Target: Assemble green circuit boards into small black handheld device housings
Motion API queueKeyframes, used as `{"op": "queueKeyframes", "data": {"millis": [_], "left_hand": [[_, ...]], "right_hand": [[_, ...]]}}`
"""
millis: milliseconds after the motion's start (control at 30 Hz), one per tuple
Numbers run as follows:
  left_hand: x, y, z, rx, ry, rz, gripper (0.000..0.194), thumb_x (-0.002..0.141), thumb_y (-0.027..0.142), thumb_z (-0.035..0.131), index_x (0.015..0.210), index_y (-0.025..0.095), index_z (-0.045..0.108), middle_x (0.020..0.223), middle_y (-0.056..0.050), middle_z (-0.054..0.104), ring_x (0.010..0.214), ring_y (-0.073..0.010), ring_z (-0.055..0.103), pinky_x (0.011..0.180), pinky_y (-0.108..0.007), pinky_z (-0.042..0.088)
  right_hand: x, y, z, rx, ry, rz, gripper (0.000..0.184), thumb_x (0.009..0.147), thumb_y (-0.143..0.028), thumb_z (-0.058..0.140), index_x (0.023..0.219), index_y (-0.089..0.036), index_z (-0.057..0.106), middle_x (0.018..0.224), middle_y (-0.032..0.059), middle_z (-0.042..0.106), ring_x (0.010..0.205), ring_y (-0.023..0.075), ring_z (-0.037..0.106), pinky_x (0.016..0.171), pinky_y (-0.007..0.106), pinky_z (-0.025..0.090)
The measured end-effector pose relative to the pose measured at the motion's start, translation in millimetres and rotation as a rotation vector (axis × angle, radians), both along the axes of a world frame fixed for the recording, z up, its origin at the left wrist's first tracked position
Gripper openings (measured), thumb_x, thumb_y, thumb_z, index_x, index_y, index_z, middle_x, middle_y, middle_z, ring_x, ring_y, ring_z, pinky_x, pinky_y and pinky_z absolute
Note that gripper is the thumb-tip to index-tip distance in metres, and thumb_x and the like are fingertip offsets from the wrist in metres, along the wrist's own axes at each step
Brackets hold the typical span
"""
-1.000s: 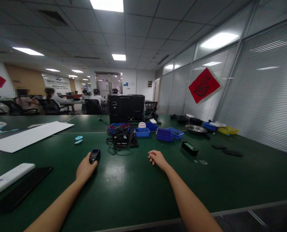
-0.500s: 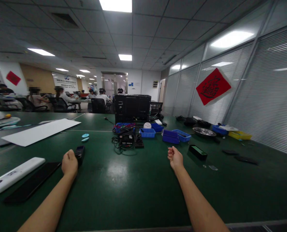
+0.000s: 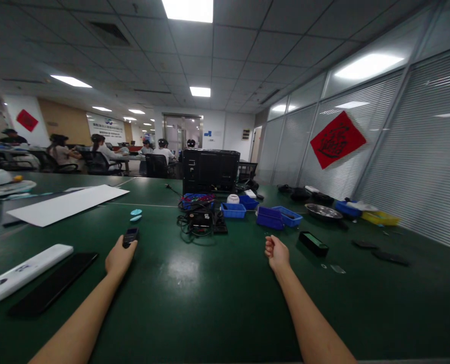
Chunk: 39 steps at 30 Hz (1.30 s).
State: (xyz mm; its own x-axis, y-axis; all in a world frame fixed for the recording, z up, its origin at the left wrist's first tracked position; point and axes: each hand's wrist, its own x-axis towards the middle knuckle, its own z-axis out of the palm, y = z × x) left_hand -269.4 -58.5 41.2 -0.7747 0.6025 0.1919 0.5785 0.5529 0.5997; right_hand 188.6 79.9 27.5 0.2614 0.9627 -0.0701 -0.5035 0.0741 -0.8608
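My left hand [image 3: 121, 257] is wrapped round a small black handheld device with a little screen [image 3: 131, 236], held over the green table at the left. Its screen end points away from me. Two light-blue oval pieces [image 3: 136, 215] lie just beyond it. On the right, my right hand [image 3: 278, 254] is closed, fingers curled in. A tiny thing shows near its fingertips, but I cannot make out what it is or whether the hand grips it. Right of that hand sits a black open-topped box with a green inside [image 3: 313, 243].
A white bar-shaped case [image 3: 28, 272] and a black flat strip [image 3: 54, 283] lie at left. White board [image 3: 69, 203] is behind. Cables, blue bins [image 3: 233, 211], a baseball [image 3: 233, 198], a black monitor-like case [image 3: 211, 171], a metal pan [image 3: 323, 212] and a yellow tray [image 3: 380, 218] stand farther back. People sit beyond.
My view has turned a little left. My hands have moved apart: the left, with the device, leftward, the right rightward. The device tipped sideways midway and now shows its screen again.
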Motion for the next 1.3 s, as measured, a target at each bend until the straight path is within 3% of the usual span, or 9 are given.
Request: {"op": "queueKeyframes", "data": {"millis": [200, 533, 800, 1133, 1300], "left_hand": [[30, -3, 4.4, -0.114, -0.009, -0.139, 0.064, 0.078, 0.053, 0.034, 0.133, 0.019, 0.033, 0.120, -0.014, 0.055, 0.106, -0.0297, 0.054, 0.077, -0.035, 0.045], [99, 0, -8.1, -0.082, 0.055, -0.406, 0.063, 0.078, 0.053, 0.037, 0.131, 0.019, 0.036, 0.112, -0.011, 0.060, 0.100, -0.0252, 0.058, 0.078, -0.030, 0.044], [143, 8, -10.3, -0.083, 0.108, -0.594, 0.065, 0.080, 0.051, 0.037, 0.134, 0.016, 0.030, 0.121, -0.012, 0.054, 0.107, -0.0242, 0.053, 0.084, -0.030, 0.039], [226, 29, -16.9, -0.042, 0.093, -0.731, 0.068, 0.081, 0.049, 0.039, 0.136, 0.012, 0.022, 0.121, -0.015, 0.054, 0.105, -0.0248, 0.054, 0.084, -0.028, 0.037], [257, 41, -19.1, 0.006, 0.087, -0.767, 0.069, 0.082, 0.051, 0.034, 0.135, 0.009, 0.022, 0.125, -0.017, 0.050, 0.105, -0.0247, 0.053, 0.084, -0.028, 0.036]], "right_hand": [[-1, 2, -2.0, 0.000, -0.045, 0.004, 0.015, 0.065, -0.027, 0.059, 0.064, -0.014, 0.053, 0.043, -0.0056, 0.047, 0.031, 0.0029, 0.035, 0.030, 0.014, 0.020], [-5, 2, -1.5, 0.003, -0.068, 0.031, 0.015, 0.064, -0.029, 0.059, 0.064, -0.015, 0.053, 0.044, -0.0054, 0.048, 0.031, 0.0035, 0.036, 0.029, 0.015, 0.020], [-11, -1, -2.2, 0.029, -0.110, 0.068, 0.017, 0.063, -0.030, 0.060, 0.064, -0.015, 0.053, 0.045, -0.0054, 0.048, 0.032, 0.0027, 0.035, 0.030, 0.015, 0.020], [-26, -4, -12.7, 0.033, -0.314, 0.236, 0.021, 0.063, -0.037, 0.058, 0.064, -0.016, 0.054, 0.047, -0.0054, 0.047, 0.033, 0.0036, 0.033, 0.031, 0.016, 0.018], [-37, -5, -23.5, 0.145, -0.589, 0.208, 0.021, 0.069, -0.036, 0.052, 0.061, -0.017, 0.055, 0.046, -0.0045, 0.048, 0.035, 0.0054, 0.035, 0.034, 0.018, 0.023]]}}
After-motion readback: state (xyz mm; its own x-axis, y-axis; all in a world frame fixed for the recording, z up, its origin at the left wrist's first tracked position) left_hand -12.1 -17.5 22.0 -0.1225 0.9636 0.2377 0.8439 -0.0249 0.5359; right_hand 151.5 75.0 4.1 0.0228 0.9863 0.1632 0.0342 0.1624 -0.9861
